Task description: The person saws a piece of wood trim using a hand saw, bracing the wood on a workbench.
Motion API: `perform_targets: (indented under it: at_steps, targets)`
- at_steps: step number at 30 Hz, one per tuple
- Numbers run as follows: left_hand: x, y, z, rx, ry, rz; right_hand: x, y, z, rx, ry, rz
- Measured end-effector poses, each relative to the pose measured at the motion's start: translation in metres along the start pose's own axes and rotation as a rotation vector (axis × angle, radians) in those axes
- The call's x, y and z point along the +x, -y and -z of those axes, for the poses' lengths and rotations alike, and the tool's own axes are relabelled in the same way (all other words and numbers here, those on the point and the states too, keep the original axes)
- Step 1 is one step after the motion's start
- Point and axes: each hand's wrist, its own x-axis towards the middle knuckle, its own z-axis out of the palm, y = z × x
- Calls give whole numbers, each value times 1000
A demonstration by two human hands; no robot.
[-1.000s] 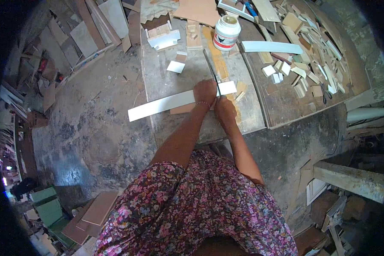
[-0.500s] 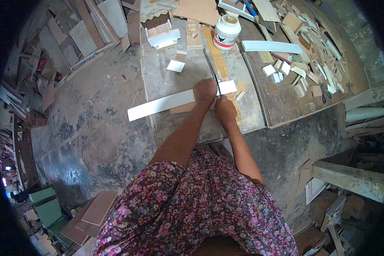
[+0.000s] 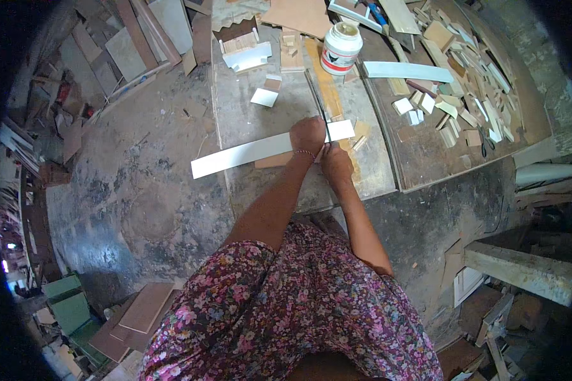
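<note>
A long white strip [image 3: 241, 155] lies slantwise over a brown board [image 3: 272, 162] on the worktable. My left hand [image 3: 307, 134] is closed and holds the strip down near its right end. Just to the right of it, a thin dark saw blade [image 3: 316, 95] crosses the strip, its far end reaching away over the table. The near end of the blade is in my right hand [image 3: 337, 166], whose fingers are wrapped round it. Past the blade, the strip's short right end [image 3: 342, 129] sticks out. How deep the blade sits in the strip cannot be made out.
Beyond my hands stands an open white jar [image 3: 341, 49]. A small white-and-wood assembly [image 3: 246, 57] and a small white piece [image 3: 264, 96] lie at the far left of the table. Scissors [image 3: 487, 143] and many wood offcuts [image 3: 448, 108] cover the right board.
My right hand and the blade have barely shifted along the cut. The left hand keeps its place on the strip; the whole view has moved slightly.
</note>
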Motion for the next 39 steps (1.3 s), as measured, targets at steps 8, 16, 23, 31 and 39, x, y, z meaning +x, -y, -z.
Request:
perform_targets:
  at_steps: [8,16,23,31,39]
  targets:
    - [0,-5,10,-29,78,-2,1,-5,1,-1,29,48]
    - [-2,-6,12,23,55,-14,4,-6,-5,-9,-38,44]
    - [-1,0,3,63,26,-57,-2,1,7,-25,38,16]
    - [-2,-4,10,26,62,-25,-5,-2,5,14,10,4]
    - [-1,-8,14,33,88,-9,-2,-6,1,-5,-6,23]
